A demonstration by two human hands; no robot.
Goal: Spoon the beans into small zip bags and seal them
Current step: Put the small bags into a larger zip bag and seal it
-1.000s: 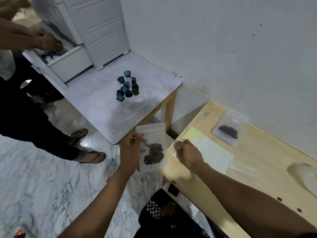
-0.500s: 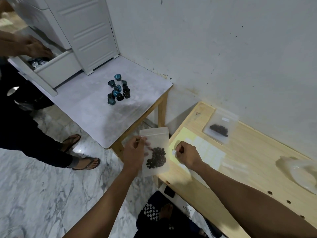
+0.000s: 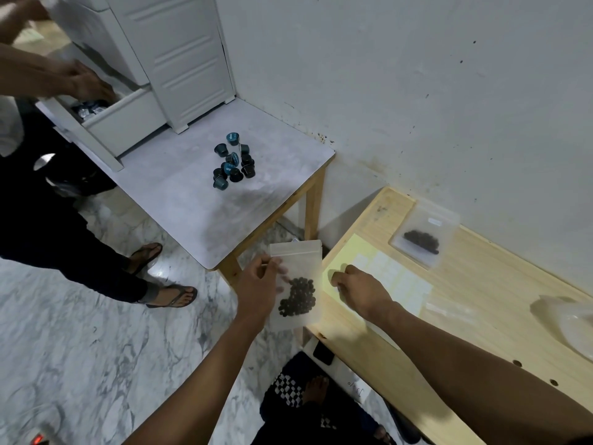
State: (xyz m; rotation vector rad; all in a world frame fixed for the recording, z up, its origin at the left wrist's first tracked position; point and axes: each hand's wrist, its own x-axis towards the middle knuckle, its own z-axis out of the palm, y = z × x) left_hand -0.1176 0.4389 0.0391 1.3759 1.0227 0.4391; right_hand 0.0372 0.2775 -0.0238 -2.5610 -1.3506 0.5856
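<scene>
Upright zip bag (image 3: 296, 284), dark beans (image 3: 296, 297) inside

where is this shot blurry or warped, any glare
Head view: wide-angle bend tilts the cabinet and wall; motion blur smears the other person's hand at the drawer; soft glare on the marble floor; the held bag of beans stays fairly sharp.

Dark beans (image 3: 296, 297) in clear bag (image 3: 296, 261); teal capsules (image 3: 233, 162); yellow sheet (image 3: 359, 252) (pale wood table (image 3: 481, 316)); marbled floor (image 3: 80, 348).
</scene>
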